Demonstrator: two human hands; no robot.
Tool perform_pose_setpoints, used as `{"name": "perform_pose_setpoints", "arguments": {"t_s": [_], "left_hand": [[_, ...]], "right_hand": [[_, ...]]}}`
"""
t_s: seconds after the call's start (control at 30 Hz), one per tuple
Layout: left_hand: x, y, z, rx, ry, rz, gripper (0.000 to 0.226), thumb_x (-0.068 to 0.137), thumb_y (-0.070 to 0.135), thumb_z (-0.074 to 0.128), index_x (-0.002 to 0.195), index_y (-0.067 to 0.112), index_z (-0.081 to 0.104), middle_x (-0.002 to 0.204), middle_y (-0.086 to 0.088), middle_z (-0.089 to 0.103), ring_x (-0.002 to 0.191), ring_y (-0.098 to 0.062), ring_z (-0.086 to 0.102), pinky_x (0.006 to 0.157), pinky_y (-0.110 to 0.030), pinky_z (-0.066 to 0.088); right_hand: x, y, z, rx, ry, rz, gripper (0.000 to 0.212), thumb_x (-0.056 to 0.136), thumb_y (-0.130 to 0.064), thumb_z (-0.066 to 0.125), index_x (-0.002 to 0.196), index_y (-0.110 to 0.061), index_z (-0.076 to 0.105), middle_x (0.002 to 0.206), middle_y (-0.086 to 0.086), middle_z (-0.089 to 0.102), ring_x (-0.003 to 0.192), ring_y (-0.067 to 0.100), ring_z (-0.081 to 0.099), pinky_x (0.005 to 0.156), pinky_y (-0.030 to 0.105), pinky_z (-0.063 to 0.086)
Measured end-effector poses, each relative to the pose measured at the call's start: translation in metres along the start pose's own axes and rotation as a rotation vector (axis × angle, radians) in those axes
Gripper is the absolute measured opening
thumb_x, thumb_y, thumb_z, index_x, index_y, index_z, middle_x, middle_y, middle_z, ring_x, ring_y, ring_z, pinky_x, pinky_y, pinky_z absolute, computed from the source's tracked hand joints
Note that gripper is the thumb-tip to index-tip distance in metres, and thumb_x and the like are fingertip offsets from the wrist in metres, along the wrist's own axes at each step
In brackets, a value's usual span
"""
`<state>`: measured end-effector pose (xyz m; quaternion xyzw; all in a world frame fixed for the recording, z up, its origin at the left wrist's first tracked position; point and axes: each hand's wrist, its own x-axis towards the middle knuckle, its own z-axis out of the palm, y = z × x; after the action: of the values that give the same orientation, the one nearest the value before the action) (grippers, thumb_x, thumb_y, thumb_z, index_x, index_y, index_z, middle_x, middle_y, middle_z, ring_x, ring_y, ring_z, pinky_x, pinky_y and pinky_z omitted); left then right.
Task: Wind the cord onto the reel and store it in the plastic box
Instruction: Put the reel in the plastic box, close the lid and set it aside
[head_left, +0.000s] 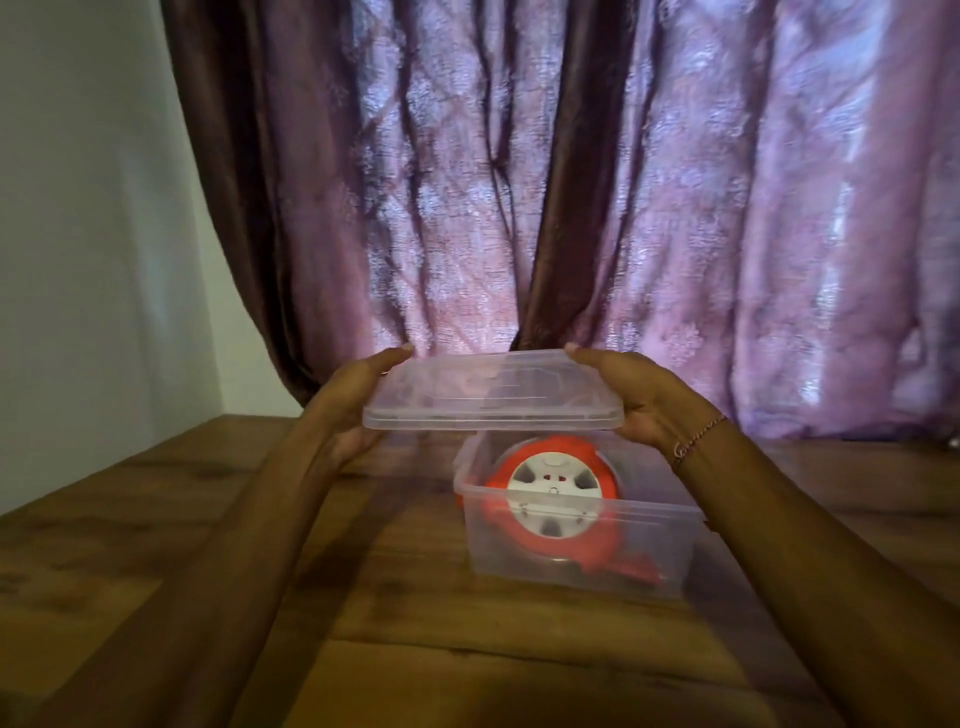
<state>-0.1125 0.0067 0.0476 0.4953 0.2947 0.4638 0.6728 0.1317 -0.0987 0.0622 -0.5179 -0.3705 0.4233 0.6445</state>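
1. Reel status: the round red reel with a white hub (555, 491) lies inside the clear rectangular plastic box (576, 545), tilted against the box's far side. The red cord (618, 558) appears wound on, with a short red end lying at the box floor toward 4 o'clock of the reel.
2. Box position: the box stands on the brown wood-grain counter (208, 545), open at the top.
3. Lid position: the clear flat plastic lid (488, 392) is held in the air above the box, offset toward 10 o'clock and not touching the rim.
4. Left hand (358, 405): grips the lid's 9 o'clock edge, fingers running along and under that edge.
5. Right hand (631, 395): grips the lid's 3 o'clock edge, fingers along the side; a thin bracelet (698, 436) sits on the wrist.
6. Background: a purple patterned curtain (623, 182) hangs behind the counter at 12 o'clock.
7. Progress: winding and stowing look complete. Remaining, by judgement: align the lid over the rim and press it closed.
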Motion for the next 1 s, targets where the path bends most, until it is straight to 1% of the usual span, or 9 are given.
{"name": "perform_pose_setpoints", "arguments": {"t_s": [0.07,0.13,0.23,0.37,0.57,0.77,0.87,0.93,1.0], "left_hand": [[0.007,-0.008,0.017,0.028,-0.041,-0.006,0.029,0.102,0.024,0.058,0.087,0.003,0.071,0.074,-0.011,0.075,0.065,-0.021,0.072,0.063,-0.029,0.061],[0.018,-0.016,0.03,0.109,-0.003,0.038,0.02,0.102,0.011,0.054,0.09,0.006,0.07,0.076,-0.011,0.074,0.064,-0.022,0.071,0.055,-0.025,0.06],[0.028,-0.028,0.042,0.322,0.004,0.117,0.029,0.097,-0.009,0.047,0.099,0.01,0.069,0.087,-0.011,0.07,0.075,-0.024,0.065,0.06,-0.028,0.058],[0.033,-0.048,0.051,0.53,-0.006,0.113,0.034,0.097,-0.009,0.048,0.09,0.017,0.069,0.083,-0.005,0.069,0.07,-0.02,0.062,0.057,-0.023,0.053],[0.035,-0.066,0.054,0.611,-0.007,0.092,0.033,0.098,-0.009,0.048,0.125,-0.001,0.064,0.109,-0.018,0.066,0.096,-0.029,0.061,0.092,-0.045,0.053],[0.036,-0.076,0.05,0.579,0.006,0.053,0.029,0.098,-0.009,0.049,0.118,-0.001,0.068,0.105,-0.021,0.067,0.079,-0.028,0.062,0.071,-0.036,0.055],[0.037,-0.082,0.048,0.551,0.014,0.046,0.025,0.098,-0.01,0.05,0.101,0.004,0.071,0.08,-0.01,0.075,0.066,-0.021,0.069,0.057,-0.023,0.058],[0.037,-0.086,0.047,0.555,-0.001,0.046,0.032,0.097,-0.011,0.049,0.085,0.011,0.069,0.054,0.005,0.07,0.044,-0.007,0.065,0.04,-0.016,0.05],[0.039,-0.087,0.047,0.572,0.007,0.051,0.032,0.097,-0.011,0.05,0.082,0.011,0.068,0.049,0.007,0.067,0.039,-0.004,0.062,0.038,-0.015,0.047]], "right_hand": [[-0.004,-0.003,-0.02,0.019,0.069,-0.048,0.024,0.095,-0.026,0.062,0.099,-0.004,0.07,0.076,0.012,0.074,0.057,0.022,0.07,0.045,0.031,0.055],[-0.006,-0.003,-0.036,-0.098,0.173,-0.13,0.017,0.096,-0.02,0.06,0.089,-0.007,0.068,0.068,0.01,0.07,0.046,0.014,0.066,0.039,0.022,0.048],[-0.008,0.005,-0.054,-0.444,0.325,-0.241,0.022,0.098,-0.017,0.053,0.077,-0.012,0.058,0.066,0.004,0.059,0.043,0.01,0.059,0.036,0.015,0.039],[-0.011,0.018,-0.073,-0.68,0.375,-0.247,0.016,0.1,-0.027,0.045,0.109,-0.014,0.046,0.086,-0.001,0.053,0.071,0.013,0.053,0.06,0.03,0.049],[-0.016,0.038,-0.082,-0.754,0.377,-0.137,0.035,0.101,-0.025,0.042,0.125,0.0,0.048,0.112,0.014,0.059,0.084,0.02,0.057,0.062,0.027,0.046],[-0.014,0.047,-0.085,-0.737,0.393,-0.057,0.031,0.098,-0.018,0.047,0.113,0.007,0.059,0.092,0.013,0.065,0.069,0.023,0.06,0.064,0.032,0.049],[-0.014,0.051,-0.084,-0.782,0.408,-0.079,0.038,0.099,-0.017,0.046,0.13,0.005,0.051,0.128,0.017,0.059,0.099,0.03,0.06,0.091,0.039,0.048],[-0.016,0.053,-0.085,-0.83,0.394,-0.096,0.044,0.1,-0.017,0.043,0.14,0.002,0.044,0.146,0.016,0.047,0.124,0.031,0.05,0.099,0.033,0.041],[-0.017,0.055,-0.087,-0.856,0.356,-0.09,0.05,0.101,-0.02,0.04,0.149,-0.007,0.035,0.157,0.009,0.035,0.139,0.027,0.037,0.105,0.028,0.031]]}}
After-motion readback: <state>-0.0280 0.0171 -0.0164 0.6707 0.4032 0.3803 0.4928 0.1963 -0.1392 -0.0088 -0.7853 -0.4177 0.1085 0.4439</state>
